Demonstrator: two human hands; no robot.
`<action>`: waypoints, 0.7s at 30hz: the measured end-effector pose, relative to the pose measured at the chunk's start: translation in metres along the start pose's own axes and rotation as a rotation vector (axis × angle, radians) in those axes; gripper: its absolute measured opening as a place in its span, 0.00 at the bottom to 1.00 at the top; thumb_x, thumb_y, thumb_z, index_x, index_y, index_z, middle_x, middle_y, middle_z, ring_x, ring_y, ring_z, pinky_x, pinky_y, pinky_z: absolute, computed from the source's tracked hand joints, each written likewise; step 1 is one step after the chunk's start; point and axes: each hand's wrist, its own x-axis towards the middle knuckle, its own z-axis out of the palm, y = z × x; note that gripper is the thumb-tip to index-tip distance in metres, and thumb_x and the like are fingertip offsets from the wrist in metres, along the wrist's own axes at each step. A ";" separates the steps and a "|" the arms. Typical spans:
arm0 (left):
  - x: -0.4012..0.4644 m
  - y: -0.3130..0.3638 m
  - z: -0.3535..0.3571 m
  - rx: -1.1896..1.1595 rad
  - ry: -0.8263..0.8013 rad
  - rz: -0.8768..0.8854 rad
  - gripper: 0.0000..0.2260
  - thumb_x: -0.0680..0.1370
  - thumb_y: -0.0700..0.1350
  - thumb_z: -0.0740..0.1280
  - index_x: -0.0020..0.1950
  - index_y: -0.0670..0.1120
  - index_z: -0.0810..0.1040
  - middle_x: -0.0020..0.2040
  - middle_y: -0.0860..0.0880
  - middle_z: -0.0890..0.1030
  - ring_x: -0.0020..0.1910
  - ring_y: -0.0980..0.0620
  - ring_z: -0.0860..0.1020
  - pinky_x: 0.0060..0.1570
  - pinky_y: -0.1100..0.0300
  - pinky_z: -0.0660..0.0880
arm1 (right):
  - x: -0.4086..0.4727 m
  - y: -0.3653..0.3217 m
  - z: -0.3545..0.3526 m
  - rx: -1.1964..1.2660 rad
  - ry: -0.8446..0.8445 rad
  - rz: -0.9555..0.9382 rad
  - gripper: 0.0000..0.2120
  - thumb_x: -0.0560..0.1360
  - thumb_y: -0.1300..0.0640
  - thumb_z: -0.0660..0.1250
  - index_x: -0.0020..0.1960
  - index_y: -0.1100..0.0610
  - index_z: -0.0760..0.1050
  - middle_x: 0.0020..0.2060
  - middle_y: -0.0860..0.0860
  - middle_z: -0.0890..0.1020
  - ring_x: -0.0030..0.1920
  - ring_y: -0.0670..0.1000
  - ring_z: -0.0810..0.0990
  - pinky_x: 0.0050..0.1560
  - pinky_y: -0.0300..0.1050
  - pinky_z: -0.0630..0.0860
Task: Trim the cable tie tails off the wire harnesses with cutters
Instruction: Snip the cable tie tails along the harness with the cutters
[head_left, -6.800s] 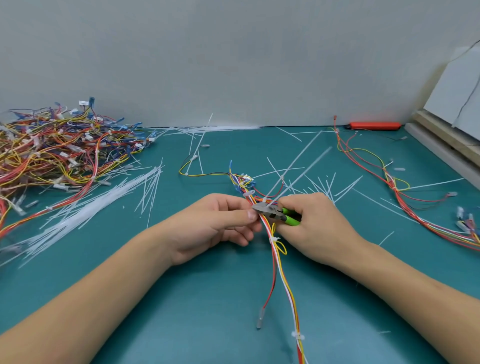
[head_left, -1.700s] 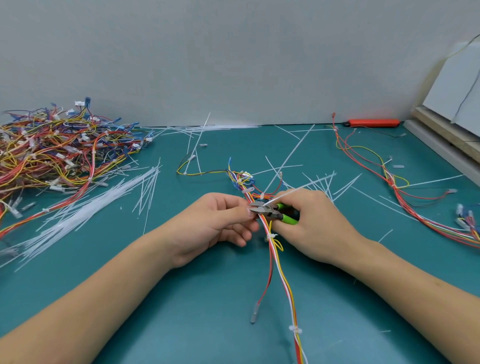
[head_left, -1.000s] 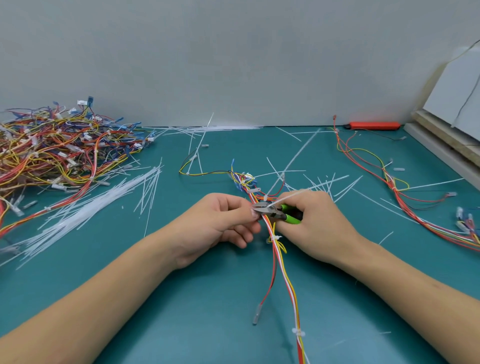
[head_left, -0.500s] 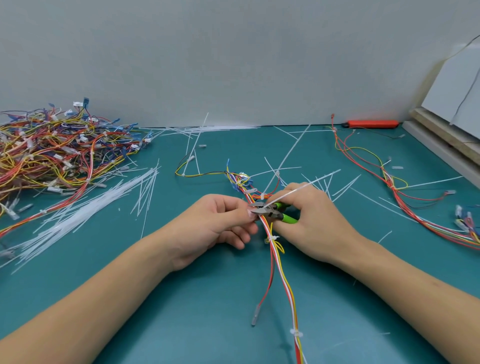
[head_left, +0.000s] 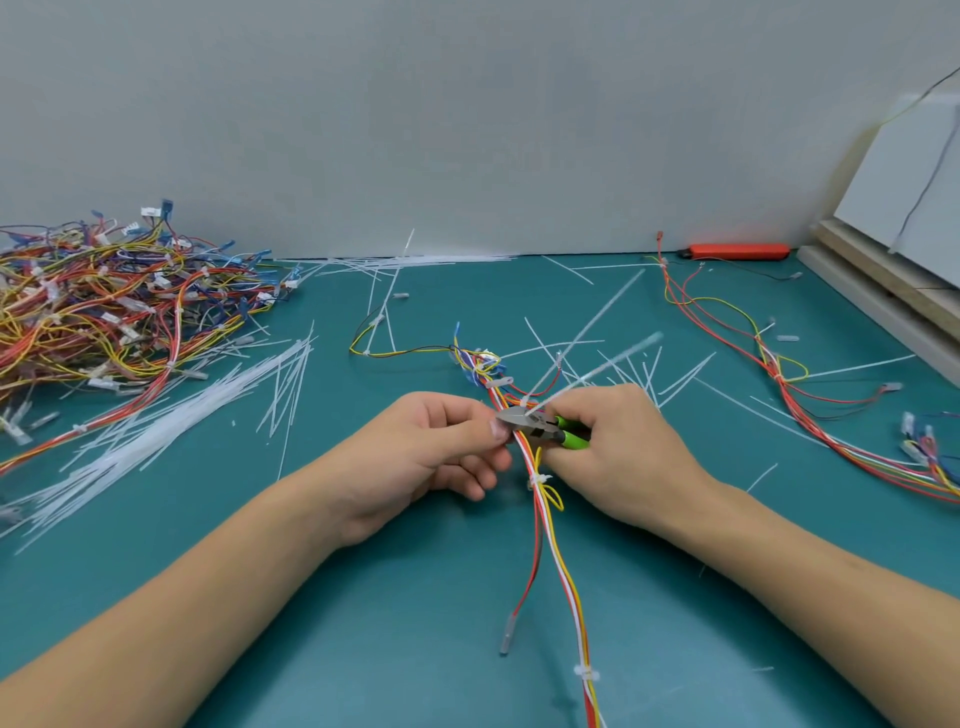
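Two hands (head_left: 519, 452) on thin wires (head_left: 550, 540), green-handled metal cutters (head_left: 545, 428).

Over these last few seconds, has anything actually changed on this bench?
Barely. The right hand keeps the cutters at the same spot on the harness, and the left hand still pinches it there. The long tie tail at the blades has swung slightly.

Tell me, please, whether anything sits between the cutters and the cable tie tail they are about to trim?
Nothing visible does. The cutters, gripped by the right hand, have their tip right at the base of the tie tail, which rises free up and to the right. The left hand pinches the harness beside them.
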 end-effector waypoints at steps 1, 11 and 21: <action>0.000 0.000 0.000 0.001 -0.007 0.002 0.06 0.77 0.47 0.71 0.42 0.47 0.83 0.40 0.44 0.82 0.36 0.51 0.79 0.37 0.63 0.78 | -0.001 0.001 0.001 -0.010 -0.002 0.018 0.16 0.64 0.42 0.58 0.39 0.51 0.79 0.30 0.51 0.75 0.33 0.52 0.71 0.35 0.50 0.73; 0.000 -0.001 -0.001 -0.016 0.025 -0.017 0.05 0.76 0.45 0.71 0.42 0.45 0.83 0.41 0.42 0.83 0.35 0.51 0.79 0.36 0.62 0.78 | 0.001 -0.008 -0.004 0.007 0.013 -0.128 0.14 0.68 0.49 0.64 0.49 0.43 0.85 0.40 0.39 0.82 0.47 0.43 0.78 0.50 0.34 0.72; 0.001 -0.001 -0.002 -0.014 0.032 -0.020 0.07 0.77 0.46 0.71 0.46 0.42 0.82 0.41 0.42 0.83 0.35 0.51 0.79 0.36 0.62 0.78 | 0.000 -0.006 -0.003 0.003 -0.024 -0.057 0.17 0.68 0.50 0.66 0.54 0.42 0.86 0.43 0.43 0.79 0.49 0.45 0.77 0.53 0.40 0.74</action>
